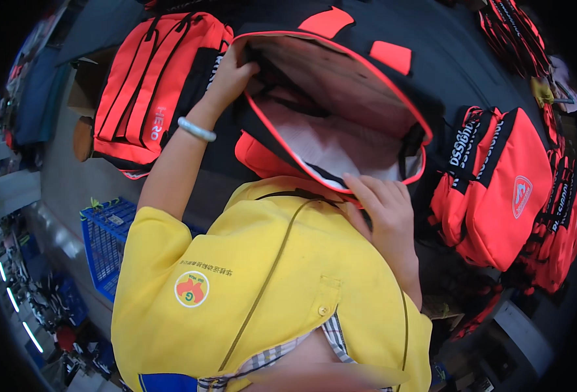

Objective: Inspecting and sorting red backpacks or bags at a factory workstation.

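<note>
A red and black bag lies in front of my body with its mouth wide and its pale grey lining showing. Red trim runs round the opening, and two red tabs stick up on its far side. My left hand, with a light bangle on the wrist, is closed round the left end of the rim, its thumb inside. At the near edge of the opening, my right hand grips the rim, fingers over the edge and thumb beneath. The bag's underside is hidden.
To the left lies a red backpack with black trim. Another red bag lies to the right, with more red bags beyond it. A blue plastic crate stands at the lower left, below the dark work surface.
</note>
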Demonstrator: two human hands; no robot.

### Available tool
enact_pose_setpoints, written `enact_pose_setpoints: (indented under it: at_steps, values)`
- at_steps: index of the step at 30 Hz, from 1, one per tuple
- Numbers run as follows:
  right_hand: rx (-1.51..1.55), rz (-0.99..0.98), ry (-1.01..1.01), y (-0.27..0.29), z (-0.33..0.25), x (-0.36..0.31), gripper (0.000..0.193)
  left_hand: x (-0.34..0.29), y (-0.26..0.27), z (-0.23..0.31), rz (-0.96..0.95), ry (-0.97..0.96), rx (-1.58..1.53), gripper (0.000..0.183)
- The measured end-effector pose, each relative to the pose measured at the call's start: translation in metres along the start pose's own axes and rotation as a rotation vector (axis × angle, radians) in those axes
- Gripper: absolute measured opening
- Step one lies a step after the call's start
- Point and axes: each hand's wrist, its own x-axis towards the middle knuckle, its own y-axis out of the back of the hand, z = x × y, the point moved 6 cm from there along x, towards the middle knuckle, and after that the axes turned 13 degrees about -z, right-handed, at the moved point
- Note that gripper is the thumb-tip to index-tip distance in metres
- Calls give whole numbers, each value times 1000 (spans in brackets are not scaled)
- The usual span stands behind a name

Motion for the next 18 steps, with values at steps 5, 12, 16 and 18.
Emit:
enact_pose_setpoints:
  at_steps: [5, 12, 16, 18]
  values:
    - [104, -156, 8, -6, -7, -7, 42, 22, -19, 71, -137, -11, -70, 30]
    - [201, -241, -315, -172, 133, -69, 38, 9, -60, 36, -133, 307, -570, 23]
    - [123, -282, -174, -131, 116, -35, 32, -8, -64, 35, -147, 363, -559, 27]
    - [849, -257, -351, -99, 100, -20, 31, -14, -65, 54, -192, 305, -580, 32]
